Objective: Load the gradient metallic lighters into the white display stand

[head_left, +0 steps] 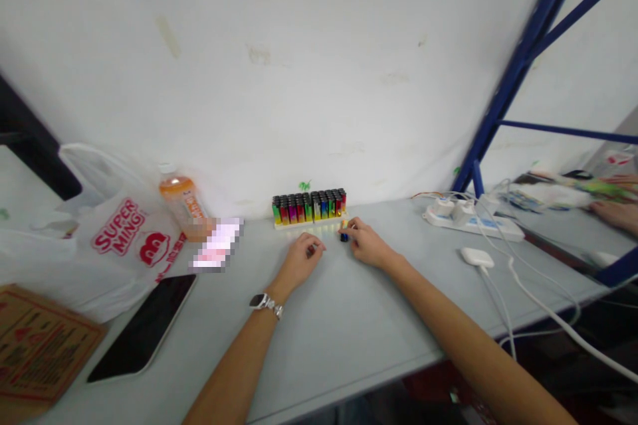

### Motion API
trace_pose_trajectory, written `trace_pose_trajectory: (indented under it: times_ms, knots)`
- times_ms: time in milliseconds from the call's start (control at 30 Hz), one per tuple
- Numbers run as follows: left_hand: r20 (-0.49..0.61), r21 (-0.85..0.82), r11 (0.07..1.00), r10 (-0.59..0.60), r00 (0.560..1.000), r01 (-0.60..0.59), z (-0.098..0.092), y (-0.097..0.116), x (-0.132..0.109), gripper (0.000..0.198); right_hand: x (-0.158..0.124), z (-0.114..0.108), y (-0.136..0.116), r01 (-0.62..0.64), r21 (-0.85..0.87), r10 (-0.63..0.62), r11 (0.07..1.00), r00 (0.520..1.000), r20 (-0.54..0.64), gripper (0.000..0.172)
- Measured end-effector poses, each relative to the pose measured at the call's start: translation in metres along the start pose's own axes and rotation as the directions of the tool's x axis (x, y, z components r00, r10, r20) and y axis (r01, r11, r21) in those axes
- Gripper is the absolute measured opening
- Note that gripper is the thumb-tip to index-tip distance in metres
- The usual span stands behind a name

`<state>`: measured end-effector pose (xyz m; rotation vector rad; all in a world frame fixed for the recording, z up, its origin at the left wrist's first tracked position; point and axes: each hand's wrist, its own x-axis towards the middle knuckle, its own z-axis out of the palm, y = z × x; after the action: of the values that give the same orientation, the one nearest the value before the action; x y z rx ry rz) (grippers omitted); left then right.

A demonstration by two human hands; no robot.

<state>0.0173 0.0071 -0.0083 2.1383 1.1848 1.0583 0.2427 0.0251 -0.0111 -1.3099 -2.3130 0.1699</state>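
Observation:
Close to the wall stands a white tray (286, 226) packed with rows of what look like lighters (299, 209), their bodies shiny and multicoloured, their tops black. Just in front of the tray's right end, my right hand (369, 244) pinches a single lighter (343, 234) between thumb and fingers; it is upright, dark blue low down and orange higher up, and partly covered by my fingertips. My left hand (300, 257) rests over the grey table (319, 325) in front of the tray, fingers loosely curled, with nothing visible in them. A silver watch (266, 303) circles my left wrist.
Left lie a black phone (144, 329), a cardboard box (42, 352), a plastic bag (119, 232), an orange drink bottle (179, 196) and a blurred-out flat item (219, 244). Right are a power strip (478, 222), a white charger (477, 257), cables, a blue frame (513, 80) and another person's hand (618, 212).

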Motion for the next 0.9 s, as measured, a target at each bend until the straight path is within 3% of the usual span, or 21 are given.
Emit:
trace_pose_trajectory:
  times_ms: [133,267,400,500,567,700,900]
  knots:
    - [0.006,0.009,1.0,-0.003,1.0,0.003,0.001,-0.002,0.0,0.018,0.001,-0.008,0.0,0.008,-0.116,-0.011,0.993,1.0,-0.026,0.039]
    - [0.011,0.018,1.0,0.001,1.0,-0.001,0.004,-0.003,0.001,0.02,-0.002,-0.011,-0.006,0.011,-0.111,-0.021,0.994,0.996,-0.088,0.025]
    - [0.004,0.032,0.999,0.005,1.0,-0.005,0.004,0.0,0.001,0.021,-0.003,-0.005,-0.021,0.049,0.18,-0.031,0.982,0.994,-0.101,0.016]
    - [0.003,0.034,0.999,0.008,1.0,-0.008,0.005,0.001,0.0,0.021,0.0,0.004,-0.041,0.017,0.497,0.074,0.868,0.984,-0.164,0.02]
    - [0.009,0.03,1.0,0.005,1.0,-0.005,0.005,0.001,0.0,0.02,0.002,0.01,-0.052,-0.006,0.619,0.186,0.786,0.956,-0.227,0.025]
    - [0.037,0.041,0.999,-0.002,0.999,0.0,0.006,0.001,-0.001,0.019,0.005,0.019,-0.058,-0.045,0.687,0.318,0.725,0.907,-0.276,0.036]
    - [0.049,0.055,0.998,-0.001,0.999,-0.002,0.007,0.002,-0.001,0.023,0.005,0.023,-0.048,-0.089,0.72,0.435,0.688,0.845,-0.312,0.03]
